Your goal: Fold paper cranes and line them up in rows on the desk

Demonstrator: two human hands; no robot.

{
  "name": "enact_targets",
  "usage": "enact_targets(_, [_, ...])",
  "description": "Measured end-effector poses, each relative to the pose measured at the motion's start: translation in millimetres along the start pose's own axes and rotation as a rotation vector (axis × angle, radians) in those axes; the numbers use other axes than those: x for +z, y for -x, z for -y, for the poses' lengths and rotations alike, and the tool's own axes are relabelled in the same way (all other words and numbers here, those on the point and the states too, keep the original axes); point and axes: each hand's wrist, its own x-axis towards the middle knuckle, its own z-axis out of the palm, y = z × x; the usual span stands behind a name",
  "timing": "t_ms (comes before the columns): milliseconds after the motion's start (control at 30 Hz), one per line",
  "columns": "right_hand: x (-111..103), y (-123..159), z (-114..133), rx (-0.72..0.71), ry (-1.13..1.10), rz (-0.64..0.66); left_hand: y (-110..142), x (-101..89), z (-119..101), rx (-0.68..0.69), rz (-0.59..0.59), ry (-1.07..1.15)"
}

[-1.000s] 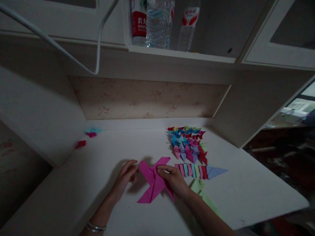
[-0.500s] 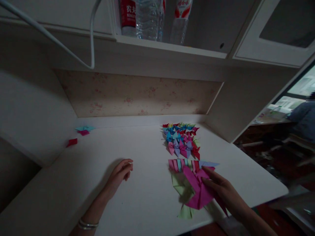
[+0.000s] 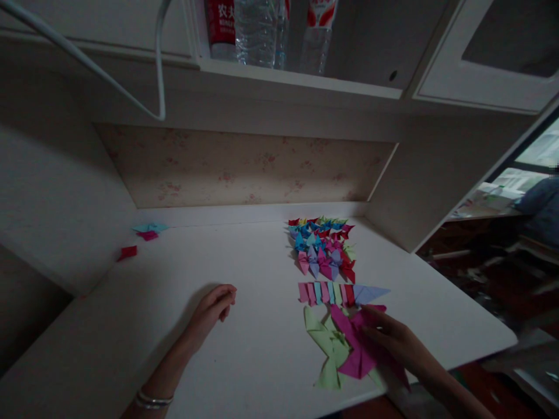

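Note:
My right hand [image 3: 388, 337] grips a magenta origami piece [image 3: 358, 355] with flat, pointed flaps, thumb and fingers closed at its right side. Under and left of it lies a light green origami piece [image 3: 325, 340], partly covered. Just behind runs a row of overlapping small folded papers [image 3: 323, 293] in pink, light blue, green and red, with a lilac pointed piece [image 3: 371, 293] at its right end. On the left, my left hand [image 3: 216, 304] rests on the white tabletop [image 3: 244, 349], fingers curled in, with nothing visible in it.
Rows of small colourful origami pieces [image 3: 323, 247] stand farther back. At the far left lie a light blue folded paper [image 3: 151, 227] and red ones [image 3: 128, 252]. Overhead, a shelf [image 3: 301, 75] holds bottles [image 3: 317, 46], and a white bent tube [image 3: 159, 87] hangs down. A person [image 3: 541, 203] is at right.
My right hand has lowered the magenta piece slightly toward me and to the right, uncovering more of the green piece and the row. The left hand has hardly moved.

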Motion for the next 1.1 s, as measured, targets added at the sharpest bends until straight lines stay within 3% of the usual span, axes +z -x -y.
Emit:
enact_targets(133, [-6.6,-3.0,-8.8,-0.050,0.262,-0.035,-2.8,-2.6,4.6,0.003,0.020,-0.018])
enact_targets(400, [-4.4,5.4,2.2,-0.105,0.923,-0.127,-6.5,-5.5,12.0,-0.002,0.058,-0.026])
enact_targets(500, [-3.0,9.2,11.4,-0.174,1.049,-0.173,-6.7,-4.3,11.7,-0.004,0.055,-0.042])
enact_targets(600, [11.9,9.7,30.5,-0.244,0.994,-0.224,-6.4,-2.5,10.4,-0.013,0.055,-0.058])
enact_targets(733, [69.6,4.8,69.0,-0.273,0.608,-0.040,-3.4,0.0,4.8,-0.018,0.050,-0.079])
enact_targets(967, [225.5,-34.7,123.8,-0.354,-0.003,0.227,-3.4,0.7,4.1,-0.014,-0.003,-0.083])
enact_targets(1100, [290.4,-69.1,134.9,-0.403,-0.098,0.205,-9.6,-0.1,9.9,-0.012,-0.068,0.009])
